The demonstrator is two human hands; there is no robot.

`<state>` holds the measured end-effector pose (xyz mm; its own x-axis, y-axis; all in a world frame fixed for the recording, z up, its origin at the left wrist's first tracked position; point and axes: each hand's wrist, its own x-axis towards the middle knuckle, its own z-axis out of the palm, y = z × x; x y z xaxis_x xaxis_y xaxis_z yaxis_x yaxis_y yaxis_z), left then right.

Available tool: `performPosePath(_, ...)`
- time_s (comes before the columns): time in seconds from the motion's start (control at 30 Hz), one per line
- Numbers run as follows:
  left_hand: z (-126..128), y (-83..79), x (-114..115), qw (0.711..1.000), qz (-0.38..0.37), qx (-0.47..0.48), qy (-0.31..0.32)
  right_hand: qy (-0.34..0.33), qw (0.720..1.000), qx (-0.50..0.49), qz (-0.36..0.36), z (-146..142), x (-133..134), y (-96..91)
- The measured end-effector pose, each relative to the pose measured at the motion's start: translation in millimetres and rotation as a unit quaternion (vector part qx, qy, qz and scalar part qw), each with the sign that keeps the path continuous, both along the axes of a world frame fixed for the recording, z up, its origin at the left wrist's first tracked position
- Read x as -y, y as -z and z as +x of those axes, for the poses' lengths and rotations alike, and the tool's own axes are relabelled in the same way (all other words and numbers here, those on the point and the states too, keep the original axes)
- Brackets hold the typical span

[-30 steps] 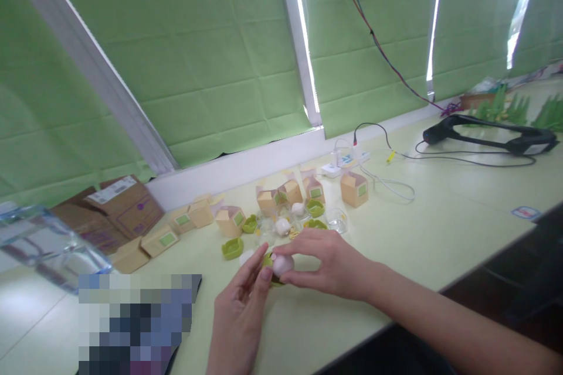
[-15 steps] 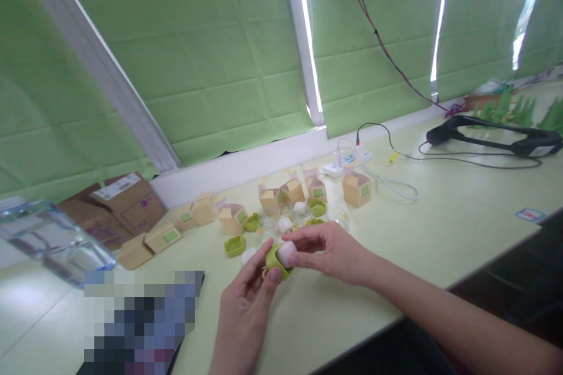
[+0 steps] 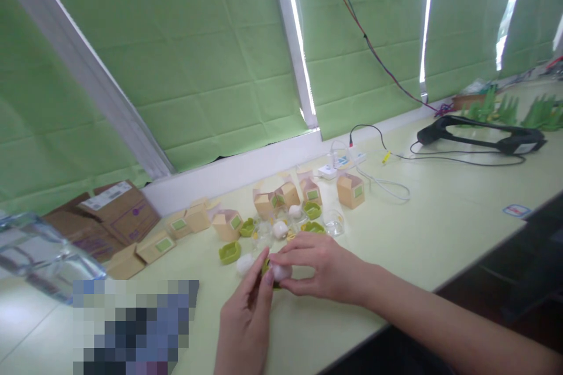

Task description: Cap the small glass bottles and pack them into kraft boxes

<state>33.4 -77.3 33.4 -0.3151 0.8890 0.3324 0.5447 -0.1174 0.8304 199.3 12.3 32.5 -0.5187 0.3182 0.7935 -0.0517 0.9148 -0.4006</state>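
My left hand [image 3: 247,312] is closed around a small green cup-like holder [image 3: 265,266], mostly hidden by the fingers. Between the fingertips of my right hand [image 3: 328,266] is a white rounded piece [image 3: 282,272], pressed against the holder. Just beyond the hands lie more green holders [image 3: 229,252] and white rounded pieces [image 3: 280,229], one of them close to my left fingers. Clear plastic domes [image 3: 333,223] stand among them.
Small tan house-shaped boxes [image 3: 350,190] stand in a row behind. At left are a brown carton [image 3: 127,214], a large clear bottle [image 3: 48,258] and a blurred-out dark item [image 3: 145,328]. A power strip [image 3: 349,160] and a black frame-like device [image 3: 481,136] with cables lie right.
The white piece has turned and moved down in front of the green holder. My left fingers now cover more of the holder. The whole view has shifted slightly.
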Motion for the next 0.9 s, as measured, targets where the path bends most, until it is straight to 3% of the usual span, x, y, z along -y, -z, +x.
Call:
performPosePath(0.17,7,4.3,3,0.999,0.037,-0.03,-0.012,0.022,0.999,0.01,0.028,-1,6,-3.8)
performPosePath(0.33,6,1.6,3,0.999,0.024,-0.025,-0.033,0.047,0.997,0.018,0.056,-5,11,-3.3)
performPosePath(0.6,0,-4.7,1,1.0,-0.008,0.022,0.004,0.04,0.999,-0.002,0.016,-2,7,0.5)
performPosePath(0.9,-5,1.4,-1,0.993,-0.015,0.099,0.057,0.045,0.998,-0.03,-0.014,-5,8,1.7)
